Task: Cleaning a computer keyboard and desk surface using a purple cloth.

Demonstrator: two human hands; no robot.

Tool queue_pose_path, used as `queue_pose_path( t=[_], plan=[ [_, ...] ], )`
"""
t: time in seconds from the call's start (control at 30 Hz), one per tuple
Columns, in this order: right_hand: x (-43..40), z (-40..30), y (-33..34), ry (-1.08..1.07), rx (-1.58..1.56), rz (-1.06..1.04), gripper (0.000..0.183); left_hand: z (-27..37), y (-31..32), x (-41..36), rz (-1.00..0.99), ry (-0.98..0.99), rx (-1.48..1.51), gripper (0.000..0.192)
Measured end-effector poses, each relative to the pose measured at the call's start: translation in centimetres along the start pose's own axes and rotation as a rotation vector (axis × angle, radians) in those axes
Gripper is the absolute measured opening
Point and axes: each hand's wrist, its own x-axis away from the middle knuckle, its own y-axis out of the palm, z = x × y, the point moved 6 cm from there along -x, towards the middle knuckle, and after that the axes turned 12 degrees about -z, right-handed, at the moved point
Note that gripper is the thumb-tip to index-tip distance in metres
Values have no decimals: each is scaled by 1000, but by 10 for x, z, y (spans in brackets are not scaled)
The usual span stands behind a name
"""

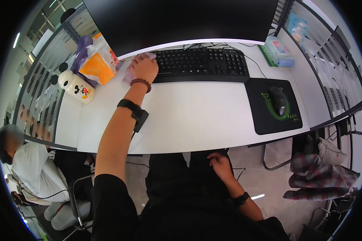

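Observation:
My left hand [144, 68] is closed on a crumpled pinkish cloth [128, 75] at the left end of a black keyboard [199, 64], below the monitor. Part of the cloth shows beyond the fingers; the palm is hidden. A beaded bracelet and a black strap with a small box are on that arm. My right hand [220, 164] rests on my right thigh below the desk edge, its fingers loosely bent and nothing seen in it. To the right of the keyboard, a black mouse [277, 101] lies on a black and green mouse pad [259, 120].
A cream bottle with a cartoon mouse [77, 86] and an orange and white plastic bag [98, 67] stand at the left. The monitor [181, 21] spans the back. A wipes pack [278, 51] lies back right. Partitions flank the desk [181, 120]; a person [39, 168] sits at left.

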Motion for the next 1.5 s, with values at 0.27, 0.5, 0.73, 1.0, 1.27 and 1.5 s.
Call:
queue_pose_path(
  t=[0.27, 0.5, 0.73, 1.0, 1.27, 1.5],
  plan=[
    [-2, 11, -7, 13, -14, 44, 21, 107, -2, 28, 134, 333, -59, 52],
    [-2, 4, 4, -1, -9, -30, 21, 141, -24, 92, -57, 670, 106, 57],
    [1, -6, -1, -13, 27, -19, 22, 131, -86, 193, -951, 742, 820, 45],
    [52, -94, 31, -213, -521, -625, 44, 89, -128, 217, -1301, -45, 1734, 48],
    [23, -161, -6, -198, -655, -209, 45, 78, -118, 198, -1191, 636, 909, 45],
    [-3, -195, -112, -310, -244, 21, 40, -51, -54, 75, -288, 281, 341, 78]
  ],
)
